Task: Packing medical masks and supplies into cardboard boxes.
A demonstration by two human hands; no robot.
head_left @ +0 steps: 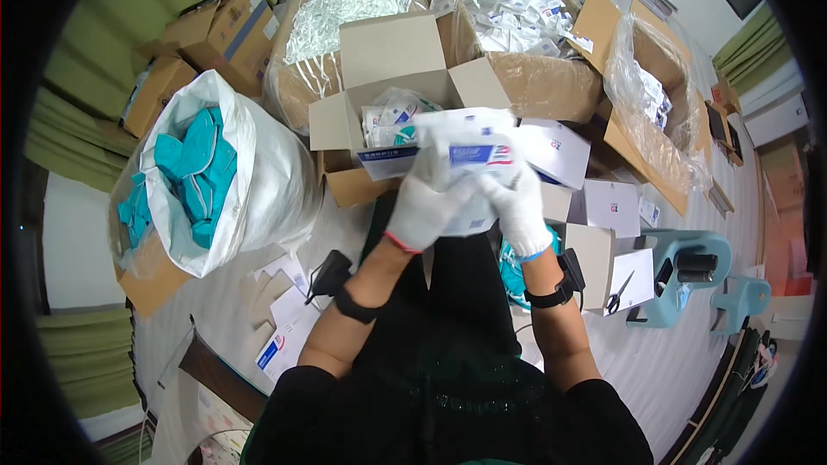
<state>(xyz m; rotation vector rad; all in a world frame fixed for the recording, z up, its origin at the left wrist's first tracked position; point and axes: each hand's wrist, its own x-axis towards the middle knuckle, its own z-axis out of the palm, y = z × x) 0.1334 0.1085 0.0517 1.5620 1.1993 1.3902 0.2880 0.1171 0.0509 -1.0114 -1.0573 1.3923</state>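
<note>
Step in hand, as we judge it, is two-handed handling: left hand [428, 208] and right hand [518, 213], both gloved, have fingers closed on a stack of white packets [471, 153], blurred, count unclear, overlapping the near side of the open box [392, 47] in our view; the next move seems to call for an even grip. That box holds packets [376, 127] and clear plastic [415, 100]; teal pieces [204, 165] fill the white sack [280, 164]. Behind, we log one plastic-lined carton [291, 90] of white strips [349, 13], its neighbour [544, 86] full of loose packets [525, 21]
</note>
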